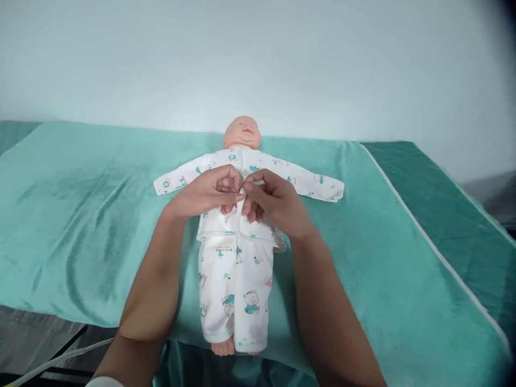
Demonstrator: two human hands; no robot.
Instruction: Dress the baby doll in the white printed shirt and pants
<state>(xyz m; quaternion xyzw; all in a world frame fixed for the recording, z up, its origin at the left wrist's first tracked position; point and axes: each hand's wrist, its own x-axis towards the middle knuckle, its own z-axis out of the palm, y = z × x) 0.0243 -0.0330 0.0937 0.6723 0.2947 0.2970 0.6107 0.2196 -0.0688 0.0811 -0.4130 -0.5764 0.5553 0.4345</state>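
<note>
A baby doll lies on its back on a teal blanket, arms spread, head toward the wall. It wears a white printed shirt and matching trousers. Both my hands meet over the doll's chest. My left hand pinches the shirt's front edge with curled fingers. My right hand pinches the opposite edge, thumb and fingers pressed together. The shirt's middle part is hidden under my fingers.
The blanket covers a padded surface against a pale wall. A darker teal cover with a white seam lies on the right. A white cable runs below the front edge at lower left.
</note>
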